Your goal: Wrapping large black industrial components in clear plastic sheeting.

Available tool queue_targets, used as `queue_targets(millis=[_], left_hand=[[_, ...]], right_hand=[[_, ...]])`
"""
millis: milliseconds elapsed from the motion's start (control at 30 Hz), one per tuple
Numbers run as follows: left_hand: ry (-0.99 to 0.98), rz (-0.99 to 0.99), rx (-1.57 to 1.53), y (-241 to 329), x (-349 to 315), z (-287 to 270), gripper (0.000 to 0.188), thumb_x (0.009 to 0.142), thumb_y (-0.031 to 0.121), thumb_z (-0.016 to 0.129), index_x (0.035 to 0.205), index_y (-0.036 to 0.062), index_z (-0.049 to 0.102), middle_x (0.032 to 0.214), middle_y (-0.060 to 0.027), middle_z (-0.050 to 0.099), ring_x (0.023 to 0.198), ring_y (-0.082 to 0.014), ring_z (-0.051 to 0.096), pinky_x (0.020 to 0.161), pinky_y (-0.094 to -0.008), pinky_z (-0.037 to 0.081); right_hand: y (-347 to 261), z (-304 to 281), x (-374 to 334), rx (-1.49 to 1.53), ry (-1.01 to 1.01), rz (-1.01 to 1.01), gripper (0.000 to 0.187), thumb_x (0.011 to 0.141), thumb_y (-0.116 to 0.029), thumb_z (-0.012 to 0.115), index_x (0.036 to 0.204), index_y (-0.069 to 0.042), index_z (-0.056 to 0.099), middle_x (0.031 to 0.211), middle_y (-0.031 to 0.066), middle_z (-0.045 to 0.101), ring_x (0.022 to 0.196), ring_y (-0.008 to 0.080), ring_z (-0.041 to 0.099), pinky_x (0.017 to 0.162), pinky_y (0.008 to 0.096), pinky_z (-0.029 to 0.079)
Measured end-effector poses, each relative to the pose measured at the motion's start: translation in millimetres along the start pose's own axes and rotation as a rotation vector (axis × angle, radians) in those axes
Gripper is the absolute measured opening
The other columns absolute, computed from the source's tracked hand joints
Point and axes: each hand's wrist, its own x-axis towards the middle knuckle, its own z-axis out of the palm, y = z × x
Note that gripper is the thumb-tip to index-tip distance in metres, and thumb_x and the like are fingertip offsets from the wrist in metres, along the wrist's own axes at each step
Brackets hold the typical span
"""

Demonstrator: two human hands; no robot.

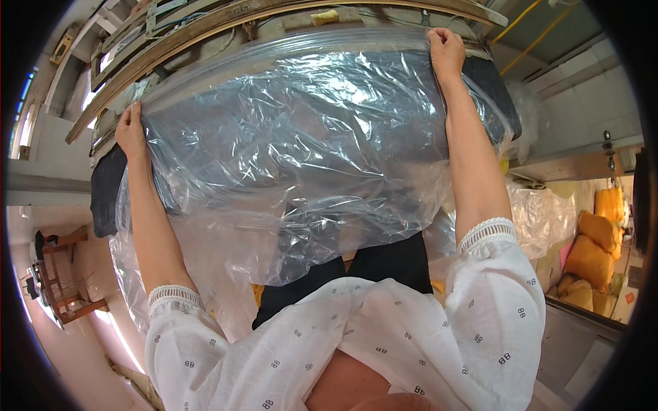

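A wide sheet of clear plastic film [329, 137] lies wrinkled and shiny over a dark cloth [108, 188] and hangs down toward my lap. My left hand [131, 131] pinches the film's far edge at the left. At the far right, my right hand [447, 55] is closed on the same edge, its fingers pressed together. Between the two hands the edge runs stretched in folds. The dark cloth shows through the film and sticks out past it on both sides.
Long wooden slats [205, 41] run along the far side, with a small yellow piece [325, 17] behind them. Orange cushion-like bundles [595, 253] are piled at right. A brown wooden frame [65, 281] stands on the floor at left. A chain [609, 151] hangs at right.
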Motion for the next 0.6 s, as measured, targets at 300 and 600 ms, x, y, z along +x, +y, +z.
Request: queue_targets(millis=[300,600], left_hand=[[0.109,0.066,0.208,-7.2,13.2,3.7,0.038,0.071,0.036,0.069,0.075,0.0002,0.056,0.069,-0.004,0.053,0.067,-0.014,0.048,0.068,-0.0257,0.041],[0.033,-0.084,-0.02,-18.2,8.3,-7.8,0.031,0.083,0.031,0.062,0.081,0.0012,0.055,0.073,-0.0031,0.053,0.065,-0.0131,0.046,0.062,-0.0264,0.04]], right_hand=[[-10.7,-1.2,1.5,-0.194,0.063,0.147,0.036,0.07,-0.032,0.068,0.09,-0.006,0.052,0.103,0.0164,0.045,0.097,0.0323,0.048,0.085,0.0403,0.038],[9.3,-5.5,15.1,0.033,0.175,0.259,0.035,0.08,-0.032,0.052,0.089,0.001,0.047,0.105,0.0209,0.043,0.101,0.0354,0.042,0.09,0.0406,0.033]])
